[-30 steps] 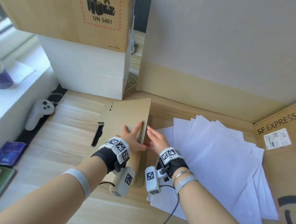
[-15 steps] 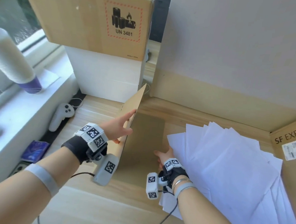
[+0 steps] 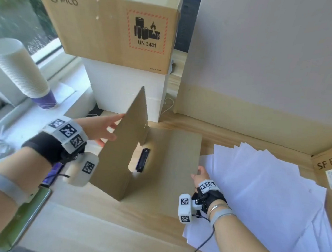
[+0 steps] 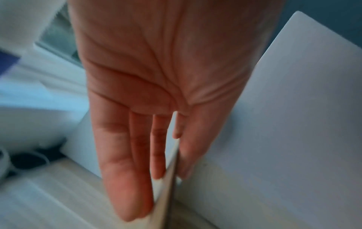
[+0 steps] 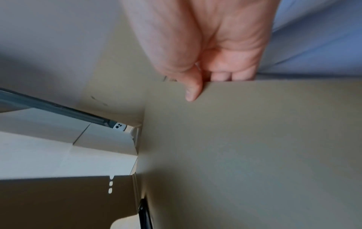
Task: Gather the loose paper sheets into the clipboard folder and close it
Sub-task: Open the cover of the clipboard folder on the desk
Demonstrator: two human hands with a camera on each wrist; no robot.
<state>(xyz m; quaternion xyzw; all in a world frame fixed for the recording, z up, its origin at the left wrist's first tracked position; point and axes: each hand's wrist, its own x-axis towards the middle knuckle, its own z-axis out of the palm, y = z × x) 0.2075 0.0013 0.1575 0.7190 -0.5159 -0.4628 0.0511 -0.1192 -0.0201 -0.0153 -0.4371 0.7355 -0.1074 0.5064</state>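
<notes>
The brown cardboard clipboard folder stands open on the wooden table. Its cover [image 3: 124,152] is raised almost upright. My left hand [image 3: 102,129] pinches the cover's free edge [image 4: 168,186], thumb on the inner face and straight fingers [image 4: 135,155] behind. The base [image 3: 172,165] lies flat with a black clip [image 3: 143,159] at its left end. My right hand [image 3: 200,176] holds the base's right edge, thumb [image 5: 192,89] on top and fingers underneath. Loose white sheets [image 3: 264,191] lie fanned out to the right of the folder, partly under my right wrist.
A PICO carton [image 3: 109,23] sits on a white box [image 3: 124,91] behind the folder. A large pale board [image 3: 263,63] lines the back. An SF Express box [image 3: 329,163] stands at the far right. A stack of paper cups [image 3: 21,72] lies on the sill at left.
My left hand has swung the cover up from flat on the folder to nearly upright, exposing the clip. My right hand has shifted to the base's right edge.
</notes>
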